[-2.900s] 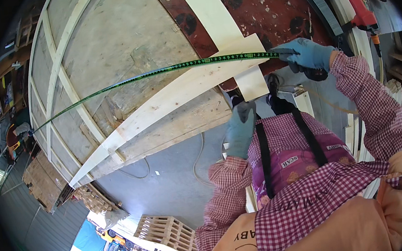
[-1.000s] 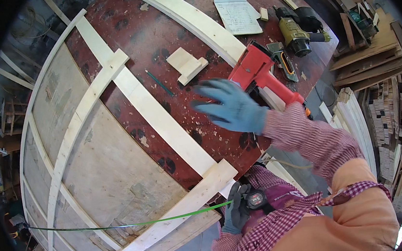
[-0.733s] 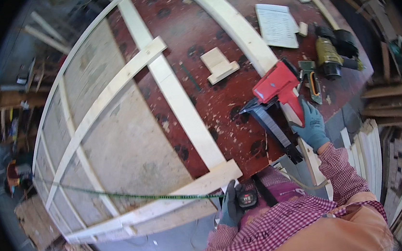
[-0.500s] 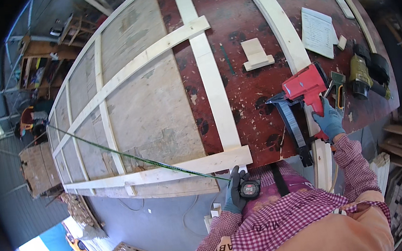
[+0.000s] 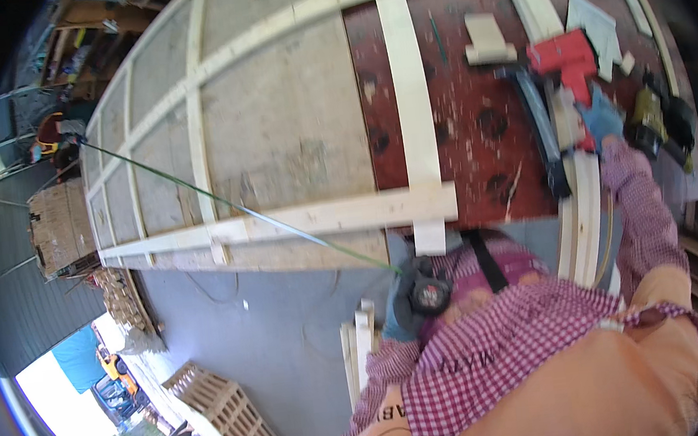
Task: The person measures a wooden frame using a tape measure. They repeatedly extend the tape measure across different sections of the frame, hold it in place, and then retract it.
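My left hand [image 5: 403, 320], in a dark and blue glove, is closed round a black tape measure [image 5: 430, 296] just off the table's near edge. Its green blade [image 5: 195, 189] stretches out over the wooden frame [image 5: 315, 218] toward a person [image 5: 58, 132] at the far left end. On the right, my blue-gloved right hand [image 5: 602, 115] grips the handle of a red nail gun [image 5: 556, 55]. The gun's long dark magazine [image 5: 541, 136] points toward me, above the red table [image 5: 479, 168]. Motion blurs the right fingers a little.
A green-black nail gun [image 5: 650, 117] lies right of my right hand. Beyond the red gun are white paper sheets [image 5: 593, 20] and short wood pieces [image 5: 487, 36]. Long boards [image 5: 580, 217] jut past the near edge. A slatted wooden crate [image 5: 229, 414] stands on the floor.
The whole view has shifted, so the table sits higher in the picture. My right hand has moved the red nail gun farther from me, toward the paper. The left still holds the tape measure.
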Motion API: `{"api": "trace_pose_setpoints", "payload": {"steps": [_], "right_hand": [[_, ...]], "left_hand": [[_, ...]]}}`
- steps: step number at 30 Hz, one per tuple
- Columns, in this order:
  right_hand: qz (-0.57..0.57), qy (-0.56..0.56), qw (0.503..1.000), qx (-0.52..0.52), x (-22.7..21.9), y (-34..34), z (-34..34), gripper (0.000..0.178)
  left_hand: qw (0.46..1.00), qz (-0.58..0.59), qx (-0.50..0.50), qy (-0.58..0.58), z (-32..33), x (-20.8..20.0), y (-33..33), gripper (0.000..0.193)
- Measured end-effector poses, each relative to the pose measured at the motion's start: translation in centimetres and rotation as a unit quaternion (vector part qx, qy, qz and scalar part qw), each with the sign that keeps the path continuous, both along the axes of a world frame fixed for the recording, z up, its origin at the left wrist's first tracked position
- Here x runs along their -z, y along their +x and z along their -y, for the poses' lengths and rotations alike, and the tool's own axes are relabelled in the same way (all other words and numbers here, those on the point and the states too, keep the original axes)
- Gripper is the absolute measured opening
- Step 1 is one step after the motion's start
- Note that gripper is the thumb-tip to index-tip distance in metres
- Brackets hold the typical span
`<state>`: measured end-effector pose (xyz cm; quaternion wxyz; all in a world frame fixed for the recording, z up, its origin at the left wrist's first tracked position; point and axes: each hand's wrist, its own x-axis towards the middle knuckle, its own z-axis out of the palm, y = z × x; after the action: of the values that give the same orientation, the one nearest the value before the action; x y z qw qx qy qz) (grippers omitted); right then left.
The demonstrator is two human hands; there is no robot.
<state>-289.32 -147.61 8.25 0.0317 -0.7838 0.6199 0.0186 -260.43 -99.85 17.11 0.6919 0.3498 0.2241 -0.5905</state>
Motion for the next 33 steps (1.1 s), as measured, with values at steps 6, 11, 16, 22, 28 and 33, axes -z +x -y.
{"api": "trace_pose_setpoints", "payload": {"steps": [6, 11, 16, 22, 28, 33], "right_hand": [[0.231, -0.099, 0.961, -0.118, -4.7, 7.4, -10.6, 0.040], [0.548, 0.404, 0.717, 0.154, 2.3, 15.4, -26.0, 0.034], [0.344, 0.210, 0.906, 0.133, 10.5, 17.9, -28.3, 0.043], [0.490, 0.343, 0.751, 0.279, 12.5, 17.1, -26.6, 0.041], [0.496, 0.447, 0.668, 0.327, 8.7, 18.5, -26.5, 0.042], [0.518, 0.484, 0.629, 0.320, 9.8, 15.9, -25.9, 0.043]], "left_hand": [[0.998, 0.001, -0.042, 0.043, -5.7, -1.8, 2.4, 0.053], [0.984, 0.161, 0.056, 0.049, -11.7, 0.2, 6.1, 0.037], [0.979, 0.155, 0.066, 0.116, -18.1, -0.8, 12.8, 0.039], [0.984, 0.094, -0.051, 0.145, -24.7, -2.2, 19.5, 0.041], [0.979, 0.093, -0.096, 0.155, -26.6, 0.4, 21.9, 0.045], [0.965, 0.173, -0.028, 0.193, -26.0, -1.2, 25.1, 0.041]]}}
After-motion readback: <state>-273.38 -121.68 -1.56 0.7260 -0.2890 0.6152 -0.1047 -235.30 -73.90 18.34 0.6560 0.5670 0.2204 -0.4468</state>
